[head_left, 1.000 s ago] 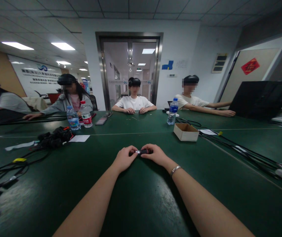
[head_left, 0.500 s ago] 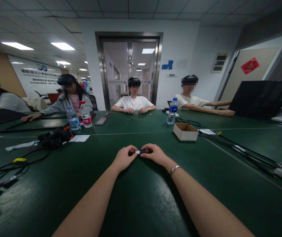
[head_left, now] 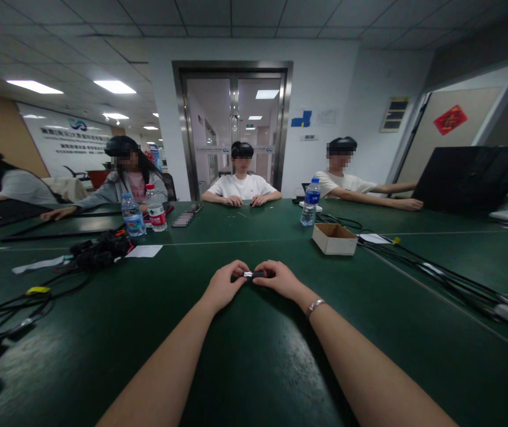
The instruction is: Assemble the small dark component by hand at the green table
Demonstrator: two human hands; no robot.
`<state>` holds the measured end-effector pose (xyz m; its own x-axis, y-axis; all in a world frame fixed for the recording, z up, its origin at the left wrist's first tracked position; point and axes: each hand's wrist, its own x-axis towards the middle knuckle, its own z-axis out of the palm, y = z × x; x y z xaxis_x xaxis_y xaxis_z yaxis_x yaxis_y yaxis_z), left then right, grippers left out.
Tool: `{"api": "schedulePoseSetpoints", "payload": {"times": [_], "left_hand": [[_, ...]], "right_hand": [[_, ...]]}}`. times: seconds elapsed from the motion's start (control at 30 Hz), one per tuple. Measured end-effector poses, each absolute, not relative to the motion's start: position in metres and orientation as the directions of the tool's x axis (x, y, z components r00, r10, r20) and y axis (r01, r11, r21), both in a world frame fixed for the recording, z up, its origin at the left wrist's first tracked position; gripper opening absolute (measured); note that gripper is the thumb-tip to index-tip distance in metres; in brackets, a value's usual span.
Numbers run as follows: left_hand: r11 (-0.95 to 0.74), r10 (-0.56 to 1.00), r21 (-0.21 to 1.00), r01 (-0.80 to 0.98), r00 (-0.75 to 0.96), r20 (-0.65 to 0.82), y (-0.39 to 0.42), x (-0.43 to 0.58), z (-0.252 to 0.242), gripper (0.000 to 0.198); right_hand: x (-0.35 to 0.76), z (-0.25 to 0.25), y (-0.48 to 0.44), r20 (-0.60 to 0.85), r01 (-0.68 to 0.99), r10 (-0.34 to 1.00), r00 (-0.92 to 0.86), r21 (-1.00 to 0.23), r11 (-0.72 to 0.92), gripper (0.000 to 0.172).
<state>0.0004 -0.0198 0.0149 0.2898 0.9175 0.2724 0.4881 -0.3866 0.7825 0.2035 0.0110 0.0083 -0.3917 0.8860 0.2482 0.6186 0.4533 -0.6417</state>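
Note:
Both of my hands meet over the middle of the green table point(head_left: 254, 332), holding a slim black tube with a shiny silver band point(head_left: 249, 274) between them. My left hand point(head_left: 226, 283) pinches the tube's left end, with thumb and fingertips closed around it. Its right black part is gripped by my right hand point(head_left: 281, 277), whose fingers are also closed. The silver band shows in the gap between the fingertips, and both ends are largely covered. The tube lies level, close to the tabletop. I cannot tell exactly what kind of tube it is.
An open cardboard box point(head_left: 334, 239) and a water bottle point(head_left: 311, 202) stand beyond my right hand. Two bottles point(head_left: 133, 214) and a black cable bundle point(head_left: 100, 250) are at left. More cables point(head_left: 431, 274) run along the right. Several people sit around the table.
The whole view has shifted very slightly. My hands keep the same hold on the tube, with no clear movement between them.

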Motion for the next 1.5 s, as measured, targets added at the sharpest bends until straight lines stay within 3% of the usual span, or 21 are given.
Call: {"api": "schedulePoseSetpoints", "payload": {"times": [0.23, 0.5, 1.5], "left_hand": [[-0.339, 0.936, 0.796, 0.501, 0.264, 0.232, -0.0262, 0.0017, 0.0225, 0.019], [-0.376, 0.925, 0.798, 0.471, 0.249, 0.288, -0.0202, 0.0014, 0.0169, 0.017], [-0.211, 0.971, 0.866, 0.453, 0.196, 0.134, -0.0233, 0.0000, 0.0206, 0.024]], "right_hand": [[0.2039, 0.0089, 0.0110, 0.247, 0.616, 0.882, -0.401, -0.640, 0.459, 0.029], [0.2040, 0.0094, 0.0109, 0.243, 0.613, 0.883, -0.403, -0.645, 0.457, 0.028], [0.2034, 0.0090, 0.0092, 0.258, 0.598, 0.879, -0.400, -0.653, 0.464, 0.028]]}}
